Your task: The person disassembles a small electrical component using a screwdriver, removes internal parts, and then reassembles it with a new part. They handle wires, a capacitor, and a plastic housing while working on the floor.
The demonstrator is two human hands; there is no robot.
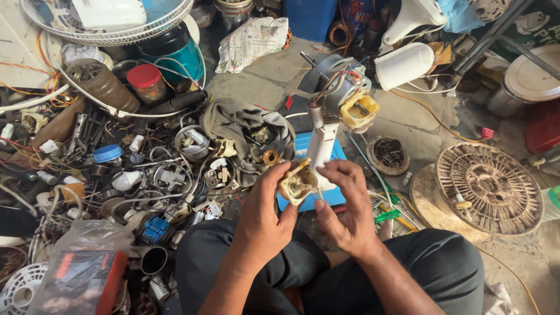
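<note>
Evidently, a small yellowed plastic housing (296, 184) is being held up in front of the knees, just below a stripped fan motor (343, 96) that is standing on its white neck above a blue base (303, 149). The housing is being clamped by the left hand (263, 213), thumb on one side and fingers wrapped round the other. It is being touched at its right edge by the right hand (345, 204), whose fingers are curled together; whether something thin is being pinched there cannot be told.

Trouble is being risked, by this reading: the aged plastic could be cracked if it is being squeezed or pried too hard, and any small part being freed could be lost among the clutter below. The upright motor could also be knocked over by an elbow, since its stand looks narrow.

Work is being done on a bare concrete floor (265, 79) in a crowded repair space. Loose parts, wires and a grey rag (233, 119) are being kept to the left, and a dusty round fan grille (489, 188) is lying to the right.
</note>
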